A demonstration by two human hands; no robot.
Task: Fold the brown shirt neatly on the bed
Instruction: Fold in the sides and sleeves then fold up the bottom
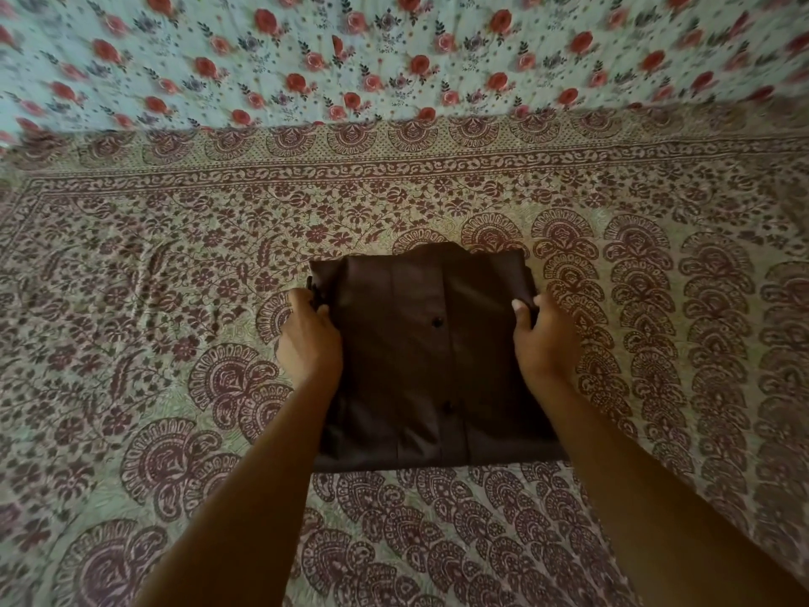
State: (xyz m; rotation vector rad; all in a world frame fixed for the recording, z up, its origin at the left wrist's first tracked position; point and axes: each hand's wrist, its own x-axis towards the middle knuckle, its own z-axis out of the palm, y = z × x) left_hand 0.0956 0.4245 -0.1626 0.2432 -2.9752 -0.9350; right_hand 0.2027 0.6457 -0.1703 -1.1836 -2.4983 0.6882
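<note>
at the centre of the frame my left hand [308, 339] and right hand [543, 339] grip opposite side edges of the folded dark brown buttoned shirt [431, 361] lying on the maroon paisley-printed bedspread [153, 300].

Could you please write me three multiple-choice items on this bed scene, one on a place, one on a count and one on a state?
1. Where do the left hand and right hand grip the shirt?
A. its two side edges
B. both at the collar
C. both at the near hem

2. How many buttons show on its front?
A. none
B. two
C. five

3. How does the shirt lie on the bedspread?
A. spread out, sleeves wide
B. crumpled in a heap
C. folded into a flat rectangle

Answers: 1 A, one hand curls over each side edge; 2 B, two dark buttons sit along the middle strip; 3 C, its sides are tucked in and its outline is square-cornered.
</note>
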